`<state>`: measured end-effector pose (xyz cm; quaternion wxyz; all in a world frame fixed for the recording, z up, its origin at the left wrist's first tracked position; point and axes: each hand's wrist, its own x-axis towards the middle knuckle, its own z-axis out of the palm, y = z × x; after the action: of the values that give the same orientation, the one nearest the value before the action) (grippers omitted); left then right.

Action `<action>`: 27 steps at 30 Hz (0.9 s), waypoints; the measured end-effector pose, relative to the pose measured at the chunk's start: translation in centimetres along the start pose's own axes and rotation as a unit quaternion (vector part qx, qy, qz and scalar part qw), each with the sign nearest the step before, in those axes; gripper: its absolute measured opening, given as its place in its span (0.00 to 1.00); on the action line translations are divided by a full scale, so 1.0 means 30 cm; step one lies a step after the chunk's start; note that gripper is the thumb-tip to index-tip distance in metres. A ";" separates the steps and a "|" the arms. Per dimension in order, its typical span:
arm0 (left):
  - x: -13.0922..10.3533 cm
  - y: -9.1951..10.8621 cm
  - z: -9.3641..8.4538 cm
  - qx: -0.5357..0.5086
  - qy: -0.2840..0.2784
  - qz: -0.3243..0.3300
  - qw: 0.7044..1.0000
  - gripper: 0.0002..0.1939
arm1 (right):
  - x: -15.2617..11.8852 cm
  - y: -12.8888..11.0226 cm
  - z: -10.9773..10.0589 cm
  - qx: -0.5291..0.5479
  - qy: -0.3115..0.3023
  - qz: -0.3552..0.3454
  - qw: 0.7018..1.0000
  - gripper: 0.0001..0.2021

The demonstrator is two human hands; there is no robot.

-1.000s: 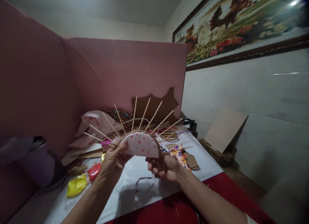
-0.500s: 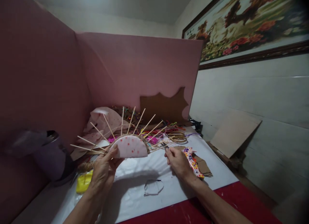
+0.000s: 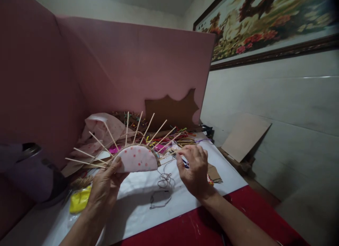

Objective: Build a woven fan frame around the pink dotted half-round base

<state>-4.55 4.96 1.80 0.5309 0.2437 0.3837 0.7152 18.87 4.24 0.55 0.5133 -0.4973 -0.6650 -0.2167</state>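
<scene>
My left hand (image 3: 106,180) is closed on the left end of a half-round piece (image 3: 139,158) covered in pale, red-dotted fabric, thumb on its front. Several thin wooden sticks (image 3: 150,126) fan out from its curved edge. At the right side, my right hand (image 3: 194,170) pinches the tip of one of the lowest sticks between thumb and forefinger. A small dark tool (image 3: 186,164) shows partly behind these fingers; whether the hand touches it I cannot tell. Loose thin twine (image 3: 165,181) appears below the piece's right corner.
Crumpled dotted fabric (image 3: 102,127), coloured cords (image 3: 182,139) and cut brown cardboard (image 3: 171,110) lie or stand behind. A yellow packet (image 3: 80,200) is at left near a grey container (image 3: 39,175). A thin dark angular loop (image 3: 160,200) lies on the white tabletop (image 3: 137,217).
My right hand has left its grip on the dark tool and turned upward to pinch a stick's end. The twine now shows below the piece. The whole view has shifted slightly.
</scene>
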 end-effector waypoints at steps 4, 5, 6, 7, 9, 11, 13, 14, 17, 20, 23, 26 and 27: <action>-0.025 -0.026 0.016 0.025 -0.031 0.006 0.999 0.08 | -0.007 -0.028 -0.001 0.052 -0.051 -0.034 0.997 0.04; -0.033 -0.034 0.018 0.033 -0.039 0.004 0.999 0.10 | -0.010 -0.033 0.001 0.054 -0.059 -0.032 0.996 0.05; -0.040 -0.041 0.020 0.040 -0.047 0.001 0.998 0.12 | -0.013 -0.037 0.003 0.052 -0.065 -0.028 0.996 0.05; -0.046 -0.046 0.021 0.045 -0.054 -0.001 0.998 0.14 | -0.015 -0.040 0.006 0.046 -0.071 -0.022 0.996 0.05; -0.056 -0.054 0.021 0.048 -0.064 0.000 0.997 0.16 | -0.017 -0.039 0.013 0.026 -0.077 -0.010 0.997 0.03; -0.062 -0.057 0.021 0.050 -0.067 0.000 0.997 0.16 | -0.015 -0.032 0.019 0.005 -0.081 0.001 0.997 0.02; -0.064 -0.057 0.020 0.052 -0.067 -0.009 0.996 0.17 | -0.011 -0.019 0.023 -0.017 -0.075 0.018 0.997 0.03; -0.064 -0.056 0.020 0.051 -0.066 -0.016 0.996 0.17 | -0.007 -0.011 0.024 -0.028 -0.070 0.030 0.997 0.04; -0.063 -0.053 0.019 0.042 -0.054 -0.019 0.997 0.17 | 0.005 0.014 0.020 -0.060 -0.054 0.068 0.994 0.04; -0.062 -0.050 0.021 0.036 -0.041 -0.015 0.998 0.16 | 0.018 0.030 0.015 -0.074 -0.057 0.088 0.992 0.04; -0.062 -0.050 0.025 0.030 -0.042 -0.023 0.998 0.16 | 0.024 0.036 0.013 -0.070 -0.064 0.085 0.992 0.03; -0.063 -0.051 0.026 0.027 -0.052 -0.031 0.998 0.16 | 0.023 0.037 0.015 -0.070 -0.064 0.081 0.992 0.03; -0.064 -0.052 0.025 0.027 -0.054 -0.035 0.998 0.16 | 0.022 0.037 0.016 -0.070 -0.064 0.080 0.992 0.03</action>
<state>-2.49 3.58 1.10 0.5688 0.2829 0.3815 0.6715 19.63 5.37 0.72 0.4496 -0.5967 -0.6373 -0.1889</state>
